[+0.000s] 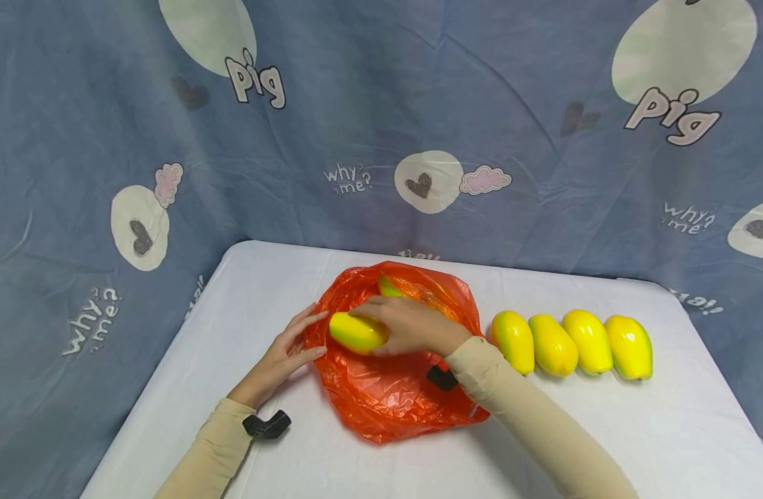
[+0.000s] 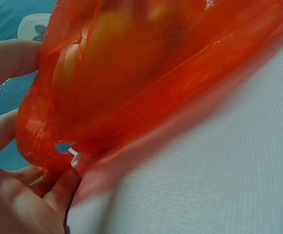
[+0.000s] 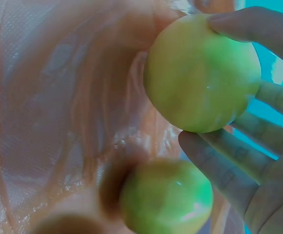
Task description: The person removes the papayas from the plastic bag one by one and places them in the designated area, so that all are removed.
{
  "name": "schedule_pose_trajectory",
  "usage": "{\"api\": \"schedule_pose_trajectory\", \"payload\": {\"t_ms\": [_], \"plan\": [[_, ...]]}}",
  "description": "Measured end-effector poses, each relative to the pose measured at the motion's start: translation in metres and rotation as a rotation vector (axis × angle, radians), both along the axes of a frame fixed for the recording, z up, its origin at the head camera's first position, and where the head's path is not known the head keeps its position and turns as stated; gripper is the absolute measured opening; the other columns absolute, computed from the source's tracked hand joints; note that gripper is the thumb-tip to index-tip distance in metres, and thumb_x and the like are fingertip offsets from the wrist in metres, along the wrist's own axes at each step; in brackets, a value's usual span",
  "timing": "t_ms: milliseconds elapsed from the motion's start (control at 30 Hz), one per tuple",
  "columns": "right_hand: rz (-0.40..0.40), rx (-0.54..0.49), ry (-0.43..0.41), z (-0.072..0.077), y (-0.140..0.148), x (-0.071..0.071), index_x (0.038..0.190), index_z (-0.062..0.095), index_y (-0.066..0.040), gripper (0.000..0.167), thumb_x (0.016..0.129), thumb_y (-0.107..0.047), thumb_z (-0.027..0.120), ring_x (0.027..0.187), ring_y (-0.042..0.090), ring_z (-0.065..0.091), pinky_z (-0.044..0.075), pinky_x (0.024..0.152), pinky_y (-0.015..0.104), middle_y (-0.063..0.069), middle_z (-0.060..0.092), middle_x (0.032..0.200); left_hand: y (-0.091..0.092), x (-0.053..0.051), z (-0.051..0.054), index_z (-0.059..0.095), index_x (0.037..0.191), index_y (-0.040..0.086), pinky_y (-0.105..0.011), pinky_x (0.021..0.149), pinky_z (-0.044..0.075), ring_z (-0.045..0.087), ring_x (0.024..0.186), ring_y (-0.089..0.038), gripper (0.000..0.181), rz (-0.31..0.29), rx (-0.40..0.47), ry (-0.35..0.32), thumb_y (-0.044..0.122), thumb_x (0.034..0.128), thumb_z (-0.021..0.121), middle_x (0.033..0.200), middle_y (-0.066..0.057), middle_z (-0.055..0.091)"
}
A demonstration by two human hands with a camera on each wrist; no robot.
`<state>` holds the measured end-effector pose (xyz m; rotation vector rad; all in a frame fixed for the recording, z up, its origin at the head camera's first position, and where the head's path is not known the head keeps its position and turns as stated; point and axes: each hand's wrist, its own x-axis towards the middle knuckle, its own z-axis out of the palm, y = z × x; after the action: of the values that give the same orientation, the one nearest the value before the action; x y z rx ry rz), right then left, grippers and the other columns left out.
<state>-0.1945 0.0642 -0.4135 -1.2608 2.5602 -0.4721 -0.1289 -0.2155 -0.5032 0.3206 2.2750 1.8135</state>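
Note:
An opened red plastic bag (image 1: pixel 387 388) sits on the table. My right hand (image 1: pixel 412 324) reaches over it and grips a yellow-green papaya (image 1: pixel 358 333), thumb and fingers round its sides; in the right wrist view this papaya (image 3: pixel 202 73) is seen end-on. Beneath it in that view is another papaya (image 3: pixel 167 197). Part of a green-yellow papaya (image 1: pixel 389 286) shows inside the bag, behind my right hand. At the bag's left rim is my left hand (image 1: pixel 287 353). Up close in the left wrist view, its fingers (image 2: pixel 63 187) hold the bag's crumpled edge; some fingertips are hidden.
Several papayas (image 1: pixel 583 342) stand side by side in a row on the white tabletop (image 1: pixel 581 430), right of the bag. A blue printed cloth (image 1: pixel 356 125) hangs behind the table and down its left side. Each wrist wears a black camera (image 1: pixel 267 424).

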Motion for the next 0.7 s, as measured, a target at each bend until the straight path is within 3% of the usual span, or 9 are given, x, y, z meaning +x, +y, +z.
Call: {"api": "schedule_pose_trajectory", "payload": {"t_ms": [233,467,700], "plan": [[-0.072,-0.088,-0.016,0.006,0.015,0.002,0.149,0.055,-0.028,0.069,0.085,-0.035,0.082,0.124,0.016,0.061,0.054,0.106,0.037,-0.005,0.063,0.143,-0.001,0.0,-0.002,0.045,0.157,0.022,0.002,0.109,0.023,0.004,0.162,-0.035,0.063,-0.004,0.018,0.013,0.021,0.0984,0.069,0.175,-0.004,0.011],[-0.095,-0.159,-0.01,0.007,0.027,0.003,0.15,0.054,-0.029,0.069,0.087,-0.037,0.082,0.142,0.021,0.053,0.051,0.111,0.038,-0.004,0.058,0.151,-0.001,-0.001,-0.002,0.046,0.156,0.023,0.001,0.108,0.024,0.004,0.163,-0.035,0.062,-0.001,0.017,0.017,0.02,0.0983,0.069,0.175,-0.004,0.011],[-0.116,-0.256,-0.028,0.005,0.037,0.008,0.149,0.055,-0.025,0.07,0.086,-0.037,0.083,0.129,0.015,0.058,0.054,0.107,0.036,-0.004,0.06,0.147,0.0,-0.001,-0.002,0.045,0.156,0.022,0.0,0.11,0.024,0.005,0.162,-0.035,0.063,-0.004,0.019,0.017,0.021,0.098,0.069,0.175,-0.004,0.011]]}}
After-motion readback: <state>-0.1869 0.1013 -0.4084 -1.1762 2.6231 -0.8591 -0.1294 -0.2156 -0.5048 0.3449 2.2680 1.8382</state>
